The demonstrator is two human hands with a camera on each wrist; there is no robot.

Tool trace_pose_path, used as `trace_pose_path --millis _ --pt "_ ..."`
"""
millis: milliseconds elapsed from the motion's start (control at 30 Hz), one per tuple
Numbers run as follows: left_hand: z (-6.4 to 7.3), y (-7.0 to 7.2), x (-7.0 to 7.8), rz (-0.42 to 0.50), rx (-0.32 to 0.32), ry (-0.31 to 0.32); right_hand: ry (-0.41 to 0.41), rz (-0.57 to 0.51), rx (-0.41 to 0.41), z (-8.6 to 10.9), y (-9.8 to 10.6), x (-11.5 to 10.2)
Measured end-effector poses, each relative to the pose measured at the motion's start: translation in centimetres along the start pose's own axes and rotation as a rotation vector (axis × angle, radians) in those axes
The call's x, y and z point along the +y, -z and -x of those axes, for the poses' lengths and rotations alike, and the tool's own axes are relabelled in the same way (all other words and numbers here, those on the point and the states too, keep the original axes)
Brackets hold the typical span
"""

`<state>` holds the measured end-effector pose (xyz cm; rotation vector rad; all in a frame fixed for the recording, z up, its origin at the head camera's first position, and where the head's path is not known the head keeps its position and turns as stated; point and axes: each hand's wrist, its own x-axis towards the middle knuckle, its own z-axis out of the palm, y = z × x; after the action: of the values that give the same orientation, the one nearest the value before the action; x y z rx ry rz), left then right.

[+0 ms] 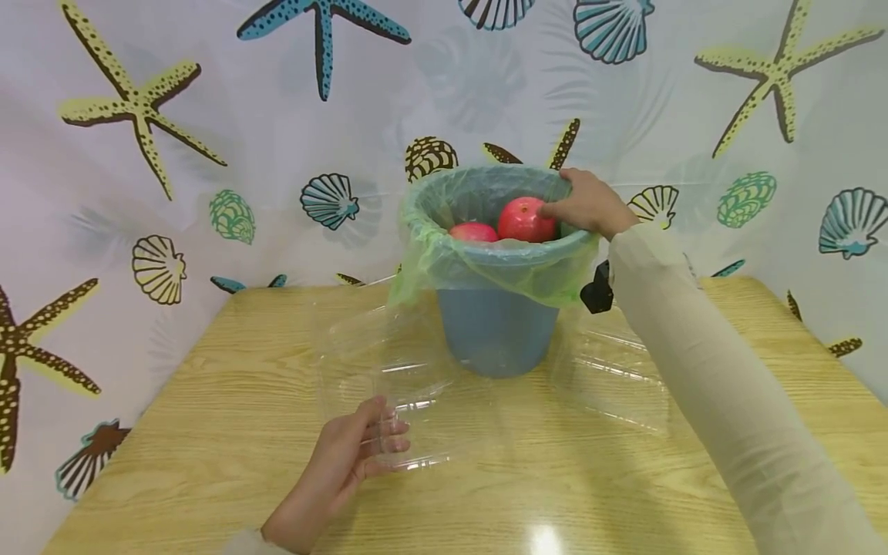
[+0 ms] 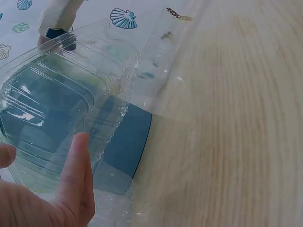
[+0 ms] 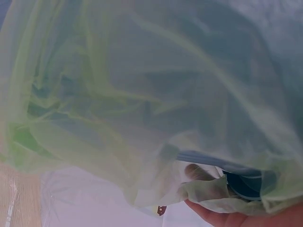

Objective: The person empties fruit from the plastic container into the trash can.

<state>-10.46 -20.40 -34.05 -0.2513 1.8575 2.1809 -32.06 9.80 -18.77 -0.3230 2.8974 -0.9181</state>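
A blue bin (image 1: 496, 331) stands on the table, lined with a thin green plastic bag (image 1: 548, 281) folded over its rim. Two red round fruits (image 1: 527, 220) show inside, near the top. My right hand (image 1: 590, 202) grips the bin's right rim through the bag, its thumb inside beside the larger-looking fruit. In the right wrist view, the draped bag partly covers the fingers of that hand (image 3: 222, 203). In front of the bin, my left hand (image 1: 354, 447) holds a clear plastic container (image 1: 416, 385) by its lower left edge, tilted up.
Another clear plastic piece (image 1: 617, 378) lies on the wooden table (image 1: 229, 432) right of the bin, under my right forearm. A curtain (image 1: 264, 162) patterned with shells and starfish hangs behind the table.
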Motion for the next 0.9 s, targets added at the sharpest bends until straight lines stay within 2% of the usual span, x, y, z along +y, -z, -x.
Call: trace_pose_path --millis 367,567,733,900 --pt "0.2 -0.9 -3.0 0.024 -0.043 0.091 0.002 0.006 -0.002 0.0 0.1 0.0" --pt "0.2 -1.0 -4.0 0.035 -0.094 0.102 0.002 -0.004 -0.004 0.1 0.2 0.0" --pt "0.2 -0.8 -4.3 0.015 -0.080 0.090 0.000 -0.012 -0.003 0.0 0.1 0.0" --pt "0.0 -0.8 -4.5 -0.045 -0.011 0.064 0.011 -0.049 0.008 0.0 -0.1 0.2"
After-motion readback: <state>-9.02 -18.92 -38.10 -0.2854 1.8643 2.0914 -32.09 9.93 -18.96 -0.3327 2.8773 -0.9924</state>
